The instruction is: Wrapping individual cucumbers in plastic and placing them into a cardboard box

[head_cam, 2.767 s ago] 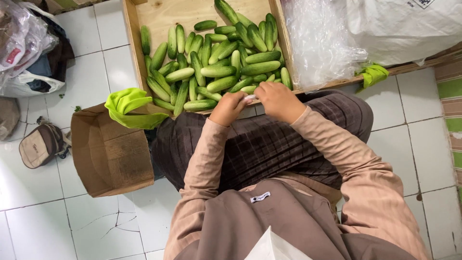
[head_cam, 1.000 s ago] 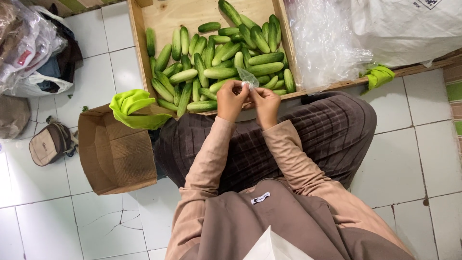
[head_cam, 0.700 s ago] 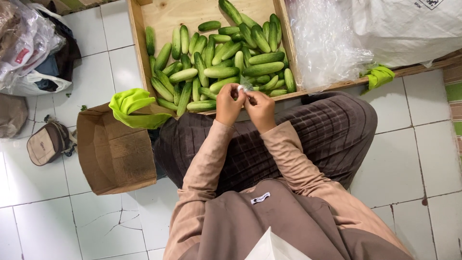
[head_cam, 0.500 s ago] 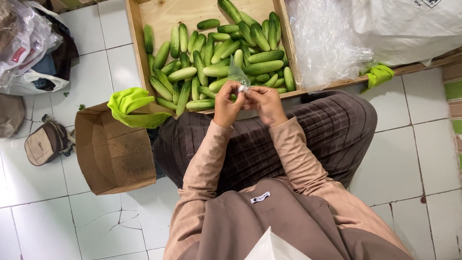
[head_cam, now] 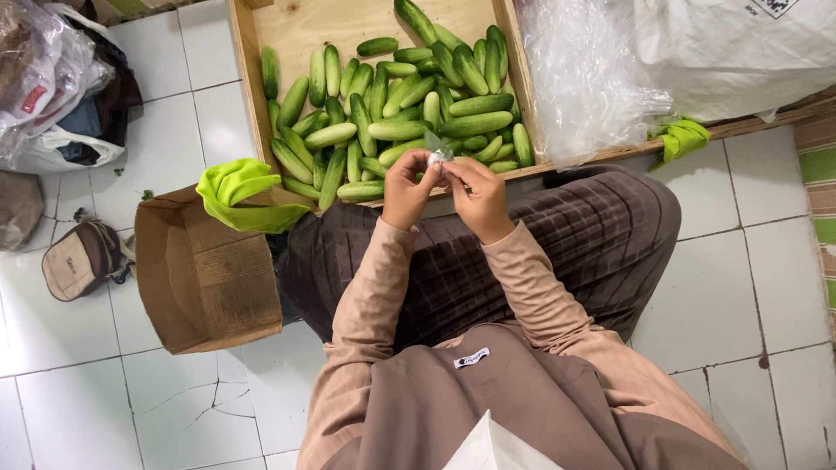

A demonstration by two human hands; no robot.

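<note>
The small clear plastic bag (head_cam: 437, 155) is pinched between your two hands, just above your lap and right at the near edge of the wooden tray (head_cam: 247, 83). Your left hand (head_cam: 407, 187) has its fingertips closed on one side of the crumpled film, and your right hand (head_cam: 479, 193) is closed on the other side, thumbs nearly touching. To work the mouth apart, it looks best to rub the two layers between thumb and forefinger rather than pull hard, since film this thin will likely tear or slip. Keep the grip up near the edge of the bag, where the layers can separate. Just beyond your fingertips lie the cucumbers (head_cam: 396, 129), piled in the tray and within easy reach. Past your right hand sits a heap of clear plastic sheeting (head_cam: 588, 74) and a white sack (head_cam: 740, 48). Out beyond your left elbow, an open cardboard box (head_cam: 205, 274) lies on the tiled floor with a bright green cloth (head_cam: 233, 193) over its corner.
</note>
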